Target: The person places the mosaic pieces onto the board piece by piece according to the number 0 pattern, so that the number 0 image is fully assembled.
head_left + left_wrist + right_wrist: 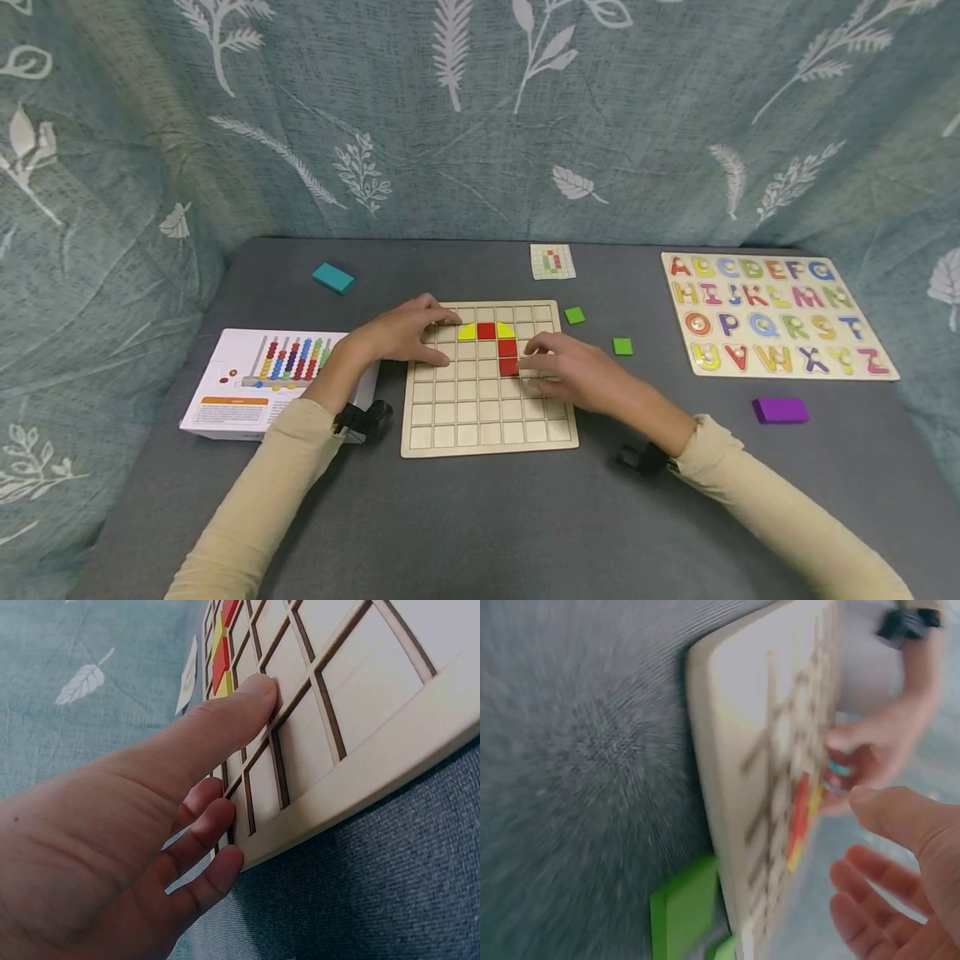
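Note:
A wooden grid board (489, 412) lies on the grey table. In its upper part sit a red square (486, 331) between two yellow rounded tiles, and two more red squares (507, 348) below the right yellow one. My left hand (401, 332) rests at the board's left edge; its thumb (251, 709) touches the grid and its fingers are spread loosely. Over the right side of the board, beside the lowest red tile, is my right hand (573, 371), thumb and fingers apart. Nothing shows between them in the right wrist view, which is blurred.
Two green squares (622, 346) lie right of the board, a small pattern card (552, 262) behind it. A white box (225, 408) stands left, with a teal block (333, 278) beyond. An alphabet board (787, 317) and a purple block (781, 410) lie right.

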A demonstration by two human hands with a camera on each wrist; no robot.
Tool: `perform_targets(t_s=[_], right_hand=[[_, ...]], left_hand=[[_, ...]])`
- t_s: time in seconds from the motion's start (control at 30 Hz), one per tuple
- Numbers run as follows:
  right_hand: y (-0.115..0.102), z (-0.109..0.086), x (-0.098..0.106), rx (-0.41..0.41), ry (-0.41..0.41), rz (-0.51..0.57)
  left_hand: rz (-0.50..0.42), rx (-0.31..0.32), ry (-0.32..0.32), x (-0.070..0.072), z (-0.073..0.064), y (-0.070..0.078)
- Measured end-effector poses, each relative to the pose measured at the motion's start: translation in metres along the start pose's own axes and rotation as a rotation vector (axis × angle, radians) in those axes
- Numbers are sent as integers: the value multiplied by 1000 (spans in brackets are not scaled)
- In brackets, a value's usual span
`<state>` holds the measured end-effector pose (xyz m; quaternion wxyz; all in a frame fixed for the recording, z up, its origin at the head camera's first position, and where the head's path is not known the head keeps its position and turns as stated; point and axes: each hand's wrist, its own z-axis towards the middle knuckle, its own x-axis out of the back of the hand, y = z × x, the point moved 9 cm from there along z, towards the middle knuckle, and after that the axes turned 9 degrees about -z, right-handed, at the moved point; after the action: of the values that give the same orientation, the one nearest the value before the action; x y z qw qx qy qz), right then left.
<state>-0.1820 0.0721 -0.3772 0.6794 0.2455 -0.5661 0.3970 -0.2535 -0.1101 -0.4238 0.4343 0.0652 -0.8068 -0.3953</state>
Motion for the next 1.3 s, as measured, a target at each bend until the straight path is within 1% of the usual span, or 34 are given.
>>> perform_targets(t_s=[0.1, 0.27, 0.37, 0.43, 0.53, 0.73, 1.03, 1.3], right_hand=[[12, -20, 11, -83, 18, 19], [41, -59, 14, -255, 10, 72], [55, -75, 14, -333, 14, 107], [61, -82, 14, -365, 17, 127], [65, -87, 15, -377, 28, 145], [64, -89, 14, -355, 48, 148], [62, -82, 12, -342, 47, 144], [60, -78, 9, -340, 40, 133]], left_hand=[[0, -1, 2, -1, 0, 1], [1, -11, 13, 1, 0, 3], [-2, -9, 20, 3, 0, 3], [-6, -6, 21, 3, 0, 3], [-9, 0, 19, 3, 0, 2], [-4, -2, 16, 1, 1, 1], [-1, -7, 18, 1, 1, 0], [0, -2, 22, 1, 0, 1]])
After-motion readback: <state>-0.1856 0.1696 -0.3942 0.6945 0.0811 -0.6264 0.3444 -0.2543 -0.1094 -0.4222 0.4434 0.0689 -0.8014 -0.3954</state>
